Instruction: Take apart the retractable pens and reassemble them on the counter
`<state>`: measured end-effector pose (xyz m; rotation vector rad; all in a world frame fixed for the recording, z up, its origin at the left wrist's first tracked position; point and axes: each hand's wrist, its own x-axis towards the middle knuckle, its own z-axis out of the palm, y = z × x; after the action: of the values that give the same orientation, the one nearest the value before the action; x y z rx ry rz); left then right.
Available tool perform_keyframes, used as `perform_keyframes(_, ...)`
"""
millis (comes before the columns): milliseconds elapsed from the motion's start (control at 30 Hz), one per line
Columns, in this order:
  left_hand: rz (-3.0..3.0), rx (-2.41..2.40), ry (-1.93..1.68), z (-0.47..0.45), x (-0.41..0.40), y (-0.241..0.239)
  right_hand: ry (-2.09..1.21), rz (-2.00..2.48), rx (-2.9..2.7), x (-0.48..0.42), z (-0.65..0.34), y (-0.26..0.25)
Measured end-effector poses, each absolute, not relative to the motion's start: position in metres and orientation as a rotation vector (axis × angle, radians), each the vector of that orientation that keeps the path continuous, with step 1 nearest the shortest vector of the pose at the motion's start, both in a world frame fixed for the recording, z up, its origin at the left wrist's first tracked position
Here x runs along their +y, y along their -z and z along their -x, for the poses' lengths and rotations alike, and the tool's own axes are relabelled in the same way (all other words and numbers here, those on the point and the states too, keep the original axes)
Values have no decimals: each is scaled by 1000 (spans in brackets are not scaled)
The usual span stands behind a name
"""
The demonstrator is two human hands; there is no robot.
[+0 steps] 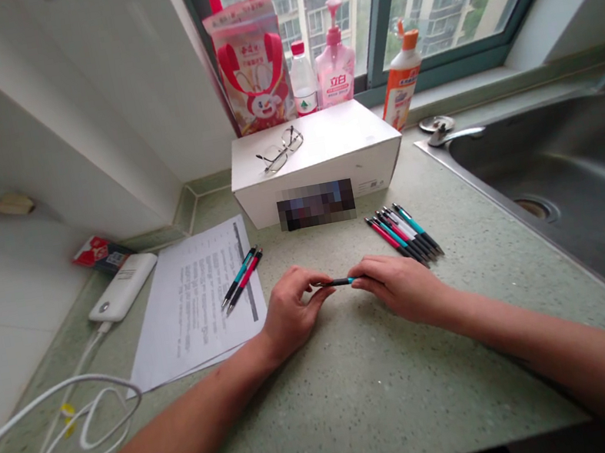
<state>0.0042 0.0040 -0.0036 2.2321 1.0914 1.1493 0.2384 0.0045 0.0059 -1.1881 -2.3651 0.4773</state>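
Between my two hands a teal and black pen (340, 282) lies level, just above the counter. My left hand (295, 307) pinches its black end, and my right hand (398, 284) pinches its teal part; the fingers hide both ends. Left of my left hand, a teal pen (241, 275) and a red pen (245, 279) rest side by side on printed sheets of paper (187, 301). Beyond my right hand is a row of several pens (402, 234) in red, teal and white with black grips, lying on the counter.
A white box (316, 142) carrying eyeglasses (281, 150) stands at the back. Behind it are a red bag (253, 71), a water bottle (303, 78) and a pink pump bottle (336, 64). A steel sink (586, 208) lies right; a white power bank (123, 288) with a cable (83, 374) sits left.
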Motion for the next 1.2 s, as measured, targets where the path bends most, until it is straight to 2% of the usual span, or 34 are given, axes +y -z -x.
perform_keyframes(233, -2179, 1129, -1051, -5, 3, 1, -481, 1156, -2312, 5, -239, -8)
perform_keyframes(567, -1907, 1338, -1100, -4, 6, 2, -484, 1234, -2035, 11, -245, -7)
perform_keyframes(800, -1817, 1305, -1089, -2, 9, 1, -539, 1108, -1816, 11, -247, -16)
perform_keyframes(1200, -1875, 1252, -1113, -1, 9, 2, -505, 1196, -1789, 14, -251, -17)
